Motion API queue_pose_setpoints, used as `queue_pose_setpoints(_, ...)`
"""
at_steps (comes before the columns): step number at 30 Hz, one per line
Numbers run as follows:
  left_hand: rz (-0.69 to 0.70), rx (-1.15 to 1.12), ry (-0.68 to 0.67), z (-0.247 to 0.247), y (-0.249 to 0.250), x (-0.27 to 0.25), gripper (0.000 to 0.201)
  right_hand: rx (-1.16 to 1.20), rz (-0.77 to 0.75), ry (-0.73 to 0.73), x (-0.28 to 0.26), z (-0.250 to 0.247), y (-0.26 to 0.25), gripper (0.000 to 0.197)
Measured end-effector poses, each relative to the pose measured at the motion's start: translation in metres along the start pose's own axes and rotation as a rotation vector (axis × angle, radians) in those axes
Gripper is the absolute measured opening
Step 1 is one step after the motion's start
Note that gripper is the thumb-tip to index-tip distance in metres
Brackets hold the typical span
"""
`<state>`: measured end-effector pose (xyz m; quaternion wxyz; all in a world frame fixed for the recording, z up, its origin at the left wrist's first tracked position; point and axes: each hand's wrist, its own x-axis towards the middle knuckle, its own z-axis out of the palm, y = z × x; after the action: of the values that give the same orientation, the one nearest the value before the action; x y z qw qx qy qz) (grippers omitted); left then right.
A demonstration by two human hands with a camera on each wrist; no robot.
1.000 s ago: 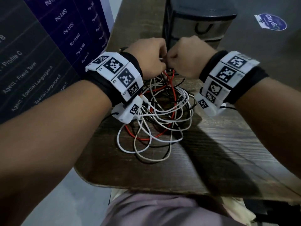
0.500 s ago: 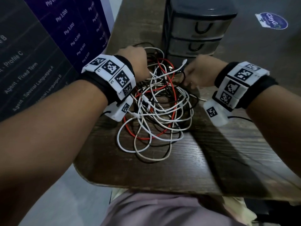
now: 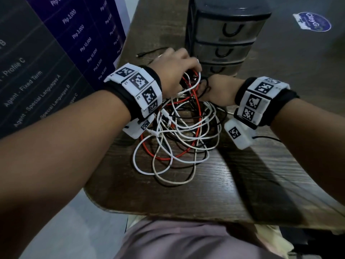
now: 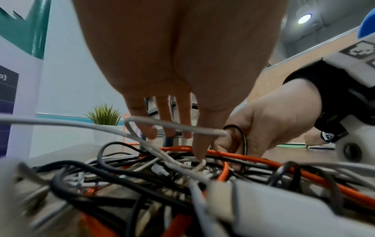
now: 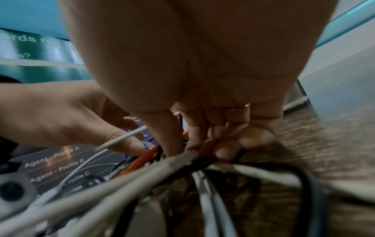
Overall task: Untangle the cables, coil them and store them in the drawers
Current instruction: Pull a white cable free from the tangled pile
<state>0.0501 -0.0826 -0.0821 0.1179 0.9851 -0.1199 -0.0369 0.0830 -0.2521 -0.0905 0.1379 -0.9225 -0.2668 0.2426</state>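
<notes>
Two hands work the far side of the tangle, so start at your left: a dark printed banner (image 3: 46, 58) stands along the counter's left edge, leaving only a narrow strip of bare wood between it and the cables (image 3: 179, 135). Your left hand (image 3: 172, 69) sits over the far-left part of the heap, fingers curled down, with a white cable (image 4: 172, 126) bent across its fingertips; the thumb reaches into the knot, though you cannot tell from the wrist view whether it is truly pinching. One thin black lead (image 3: 151, 52) trails away past that hand toward the banner. The heap itself, white, red and black loops, lies in the middle of the counter (image 3: 233, 186), well back from the rounded near edge, where bare wood shows in front of your lap. Your right hand (image 3: 218, 91) is at the far-right part of the heap, fingers curled tight round a bundle of strands. Just beyond both hands stands the drawer unit (image 3: 224, 38), its three drawers closed, close against the tangle. Right of your right wrist the wood runs bare toward the counter's edge
</notes>
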Motion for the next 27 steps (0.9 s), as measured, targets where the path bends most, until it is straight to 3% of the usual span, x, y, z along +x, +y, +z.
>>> queue_pose_setpoints(4,0.031,0.017,-0.099,0.009,0.002,0.006,0.066,0.039,0.029,-0.013,-0.001,-0.002,-0.003,0.014)
queue_pose_setpoints(10,-0.041,-0.063,-0.051,0.011,-0.003,0.004,0.052,0.166,0.146,0.043,0.005,0.001,-0.002,0.034)
queue_pose_setpoints(13,-0.048,-0.05,-0.053,0.011,-0.003,0.003,0.052,0.18,0.149,0.051,0.004,0.003,0.001,0.032)
queue_pose_setpoints(19,-0.105,-0.012,-0.038,0.01,-0.001,0.007,0.031,0.156,0.051,0.128,0.005,0.002,0.013,0.037)
queue_pose_setpoints(23,-0.085,0.048,-0.035,0.007,-0.003,0.01,0.037,0.231,0.014,0.265,0.004,0.001,0.022,0.039)
queue_pose_setpoints(27,-0.05,0.069,-0.107,0.007,-0.011,0.008,0.046,0.224,-0.054,0.294,-0.001,-0.006,0.02,0.031)
